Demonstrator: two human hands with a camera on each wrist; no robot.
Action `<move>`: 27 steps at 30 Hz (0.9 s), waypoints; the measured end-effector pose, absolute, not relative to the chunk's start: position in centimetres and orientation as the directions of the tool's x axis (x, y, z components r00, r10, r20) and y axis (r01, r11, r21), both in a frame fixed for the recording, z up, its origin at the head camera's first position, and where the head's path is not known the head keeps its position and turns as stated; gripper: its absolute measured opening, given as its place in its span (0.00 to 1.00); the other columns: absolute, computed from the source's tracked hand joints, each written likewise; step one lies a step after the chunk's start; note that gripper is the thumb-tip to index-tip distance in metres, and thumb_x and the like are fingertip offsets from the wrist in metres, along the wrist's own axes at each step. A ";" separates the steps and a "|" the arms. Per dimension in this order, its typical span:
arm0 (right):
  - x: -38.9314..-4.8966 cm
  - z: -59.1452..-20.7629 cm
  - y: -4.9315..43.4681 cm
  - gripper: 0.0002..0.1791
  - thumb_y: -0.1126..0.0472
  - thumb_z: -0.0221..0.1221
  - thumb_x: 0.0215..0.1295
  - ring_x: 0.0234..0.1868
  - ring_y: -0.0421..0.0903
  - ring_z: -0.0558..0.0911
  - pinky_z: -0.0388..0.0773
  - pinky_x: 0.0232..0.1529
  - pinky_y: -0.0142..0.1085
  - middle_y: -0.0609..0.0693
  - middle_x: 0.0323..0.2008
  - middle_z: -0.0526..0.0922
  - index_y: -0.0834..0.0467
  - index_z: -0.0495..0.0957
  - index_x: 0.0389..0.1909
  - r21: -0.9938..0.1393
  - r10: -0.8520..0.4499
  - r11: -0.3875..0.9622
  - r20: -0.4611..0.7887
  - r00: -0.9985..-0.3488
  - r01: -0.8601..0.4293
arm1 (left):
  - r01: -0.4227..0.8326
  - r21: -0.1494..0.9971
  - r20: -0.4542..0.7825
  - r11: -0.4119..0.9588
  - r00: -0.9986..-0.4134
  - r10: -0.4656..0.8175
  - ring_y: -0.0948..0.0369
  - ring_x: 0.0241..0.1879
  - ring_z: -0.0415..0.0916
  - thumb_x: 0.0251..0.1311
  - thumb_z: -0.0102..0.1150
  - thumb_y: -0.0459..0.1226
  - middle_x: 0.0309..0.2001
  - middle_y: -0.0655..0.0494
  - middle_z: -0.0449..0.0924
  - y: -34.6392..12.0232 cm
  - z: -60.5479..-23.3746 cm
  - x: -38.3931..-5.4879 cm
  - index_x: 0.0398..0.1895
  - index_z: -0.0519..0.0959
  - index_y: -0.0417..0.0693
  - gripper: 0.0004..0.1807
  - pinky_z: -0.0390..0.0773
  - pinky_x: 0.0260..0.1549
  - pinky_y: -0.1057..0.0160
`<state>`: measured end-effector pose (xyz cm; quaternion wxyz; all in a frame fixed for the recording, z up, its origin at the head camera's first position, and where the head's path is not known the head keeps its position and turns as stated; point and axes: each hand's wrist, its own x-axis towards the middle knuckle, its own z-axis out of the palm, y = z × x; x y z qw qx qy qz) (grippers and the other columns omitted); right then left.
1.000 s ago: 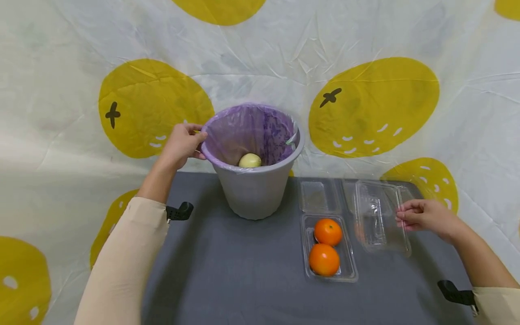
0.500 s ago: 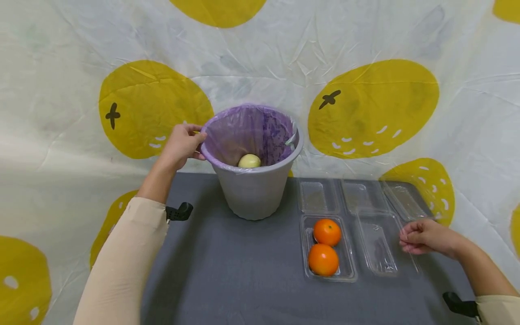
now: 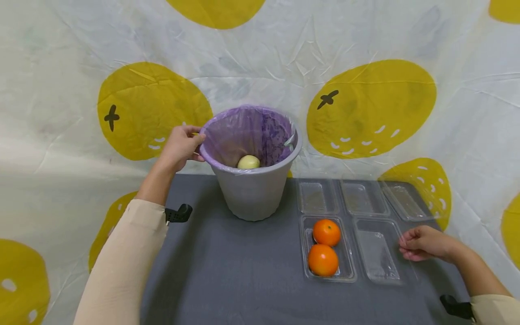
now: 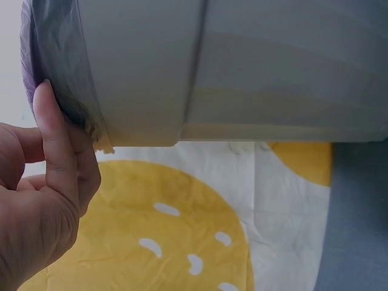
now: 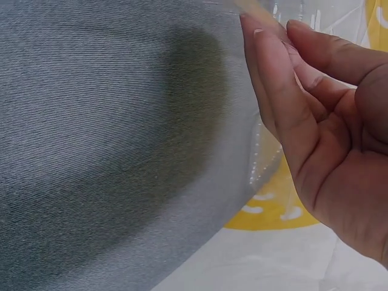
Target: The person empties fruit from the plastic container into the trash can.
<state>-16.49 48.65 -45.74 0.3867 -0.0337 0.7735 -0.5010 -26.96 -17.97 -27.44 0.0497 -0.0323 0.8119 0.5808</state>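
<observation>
My left hand [image 3: 182, 146] grips the left rim of a grey trash can [image 3: 253, 194], over its purple bag [image 3: 243, 135]; the left wrist view shows the fingers [image 4: 54, 133] against the bagged rim. Inside the can sits a round pale yellow-green item [image 3: 248, 162]. On the right, my right hand [image 3: 422, 243] pinches the right edge of a clear plastic container [image 3: 375, 253], which is low over the table or on it; I cannot tell which. Left of that, two orange fruits [image 3: 322, 260] lie in another clear plastic container [image 3: 348, 274].
Behind the front containers stand three more clear containers: a left one [image 3: 318, 198], a middle one [image 3: 364, 198] and a right one [image 3: 407, 201]. All are on the grey table [image 3: 243, 271]. A white cloth [image 3: 260, 54] with yellow fruit prints hangs behind.
My right hand has brought the clear container down and towards me, to the place beside the container of orange fruits. The left hand has stayed at the can's rim.
</observation>
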 end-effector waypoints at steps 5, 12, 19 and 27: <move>-16.1 -46.0 48.8 0.12 0.68 0.51 0.79 0.38 0.40 0.88 0.89 0.40 0.34 0.50 0.38 0.86 0.75 0.77 0.49 -0.803 -0.438 0.477 -0.570 -0.695 0.358 | -0.101 0.944 -0.111 0.314 -0.994 0.015 0.61 0.28 0.81 0.78 0.53 0.37 0.56 0.38 0.74 -18.0 -27.5 -27.0 0.75 0.65 0.35 0.28 0.87 0.25 0.66; -15.8 -45.9 48.7 0.12 0.67 0.50 0.80 0.38 0.40 0.87 0.89 0.40 0.34 0.50 0.38 0.85 0.73 0.77 0.49 -0.801 -0.428 0.478 -0.570 -0.701 0.360 | -0.096 0.941 -0.109 0.324 -0.994 0.021 0.61 0.29 0.81 0.78 0.52 0.38 0.56 0.38 0.73 -18.0 -27.6 -27.0 0.76 0.65 0.35 0.28 0.87 0.26 0.66; -15.6 -45.3 48.0 0.18 0.60 0.54 0.80 0.35 0.42 0.85 0.88 0.38 0.37 0.50 0.35 0.84 0.76 0.74 0.51 -0.716 -0.294 0.625 -0.585 -0.756 0.311 | -0.095 0.943 -0.108 0.318 -0.994 0.022 0.60 0.30 0.81 0.78 0.52 0.37 0.57 0.39 0.73 -18.0 -27.8 -27.1 0.75 0.66 0.36 0.27 0.87 0.26 0.65; -15.8 -41.9 47.1 0.26 0.53 0.54 0.80 0.44 0.53 0.87 0.89 0.45 0.45 0.58 0.47 0.84 0.77 0.72 0.56 -0.608 -0.155 0.756 -0.525 -0.837 0.241 | -0.087 0.950 -0.100 0.299 -0.995 0.027 0.61 0.29 0.81 0.78 0.52 0.37 0.54 0.40 0.72 -18.3 -27.9 -27.0 0.75 0.65 0.35 0.27 0.87 0.25 0.66</move>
